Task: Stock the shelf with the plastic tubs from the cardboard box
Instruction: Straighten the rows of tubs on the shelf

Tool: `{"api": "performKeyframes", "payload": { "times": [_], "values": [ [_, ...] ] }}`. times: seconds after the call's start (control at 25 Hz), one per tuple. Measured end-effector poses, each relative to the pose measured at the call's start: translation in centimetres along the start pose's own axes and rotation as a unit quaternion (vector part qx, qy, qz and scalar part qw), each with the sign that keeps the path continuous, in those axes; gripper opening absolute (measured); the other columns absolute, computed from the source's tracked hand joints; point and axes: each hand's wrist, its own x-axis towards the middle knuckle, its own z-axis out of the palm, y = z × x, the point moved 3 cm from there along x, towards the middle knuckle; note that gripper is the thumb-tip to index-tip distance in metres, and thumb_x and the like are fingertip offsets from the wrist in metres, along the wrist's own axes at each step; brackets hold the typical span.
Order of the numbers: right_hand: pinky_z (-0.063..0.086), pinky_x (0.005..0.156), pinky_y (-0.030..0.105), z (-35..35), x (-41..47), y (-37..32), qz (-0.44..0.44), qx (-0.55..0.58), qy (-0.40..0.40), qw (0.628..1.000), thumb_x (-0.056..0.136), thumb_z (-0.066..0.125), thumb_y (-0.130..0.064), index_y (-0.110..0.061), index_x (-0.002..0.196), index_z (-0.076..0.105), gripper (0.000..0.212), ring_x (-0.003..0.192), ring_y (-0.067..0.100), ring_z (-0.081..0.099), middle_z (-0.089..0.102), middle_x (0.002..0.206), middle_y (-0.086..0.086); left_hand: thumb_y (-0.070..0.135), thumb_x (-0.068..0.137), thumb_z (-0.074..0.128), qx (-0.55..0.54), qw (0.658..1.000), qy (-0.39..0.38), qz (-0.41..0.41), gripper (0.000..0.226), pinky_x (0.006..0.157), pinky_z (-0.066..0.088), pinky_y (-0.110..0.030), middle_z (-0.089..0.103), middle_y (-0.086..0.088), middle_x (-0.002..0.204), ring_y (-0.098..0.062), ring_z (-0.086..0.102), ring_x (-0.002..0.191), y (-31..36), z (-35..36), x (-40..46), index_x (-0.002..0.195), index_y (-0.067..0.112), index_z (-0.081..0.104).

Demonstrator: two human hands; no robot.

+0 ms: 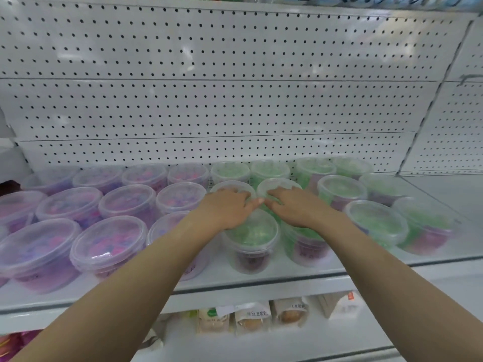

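Left hand [226, 208] and right hand [292, 205] spread flat on lids of two clear green-filled plastic tubs [232, 188], mid-row on white metal shelf [261, 286], purple-filled tubs [109, 244] left

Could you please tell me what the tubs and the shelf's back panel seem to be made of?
The round clear-lidded tubs look like thin, glossy, translucent plastic: pink or green contents show through lids and walls. The white perforated back panel appears to be painted sheet metal, with regular rows of punched holes and a soft sheen, though coated board cannot be ruled out.
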Motion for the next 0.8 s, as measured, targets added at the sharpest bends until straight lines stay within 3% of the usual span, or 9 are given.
{"api": "performKeyframes", "payload": {
  "times": [0.2,0.36,0.56,0.68,0.8],
  "values": [
    [0.025,0.118,0.042,-0.2,-3.7,0.6,0.010,0.058,0.019,0.998,0.102,0.036,-0.050,-0.026,0.149,0.040,0.053,0.148,0.022,0.024,0.033,0.159,-0.002,0.068,0.094,0.014,-0.023,0.998,0.009,0.049,0.069,0.118,0.017,-0.049,0.025,-0.004,0.160,-0.021,0.016,0.149,0.3,0.1,-2.8,0.149,0.031,0.032],
    [0.031,0.113,0.041,-1.0,-8.7,0.6,0.023,0.071,0.079,0.994,0.099,0.045,-0.049,-0.028,0.142,0.050,0.048,0.141,0.022,0.037,0.044,0.152,-0.003,0.068,0.093,0.025,-0.001,0.990,0.079,0.116,0.061,0.111,0.029,-0.044,0.050,-0.003,0.142,-0.026,0.034,0.138,2.9,0.4,-6.7,0.137,0.033,0.049],
    [0.033,0.110,0.037,0.1,-12.1,1.3,0.086,0.061,0.073,0.992,0.097,0.049,-0.052,-0.030,0.142,0.050,0.050,0.136,0.019,0.042,0.046,0.150,-0.004,0.072,0.088,0.037,0.039,0.989,0.106,0.096,0.065,0.100,0.035,-0.039,0.059,-0.001,0.129,-0.027,0.042,0.126,4.4,1.5,-9.1,0.132,0.028,0.055],
    [0.034,0.108,0.035,0.6,-12.2,0.9,0.104,0.074,0.092,0.988,0.096,0.051,-0.052,-0.031,0.142,0.051,0.050,0.130,0.019,0.048,0.047,0.148,-0.003,0.065,0.088,0.045,0.015,0.987,0.133,0.089,0.055,0.097,0.037,-0.037,0.062,0.001,0.124,-0.027,0.046,0.122,4.3,1.4,-9.2,0.128,0.030,0.059],
    [0.033,0.108,0.036,0.8,-12.3,0.4,0.095,0.075,0.104,0.987,0.097,0.051,-0.050,-0.031,0.141,0.052,0.049,0.133,0.020,0.043,0.050,0.145,0.000,0.055,0.090,0.050,-0.021,0.983,0.148,0.104,0.044,0.091,0.039,-0.033,0.064,0.001,0.120,-0.026,0.050,0.118,3.6,1.5,-9.7,0.123,0.029,0.064]
  ]
}}
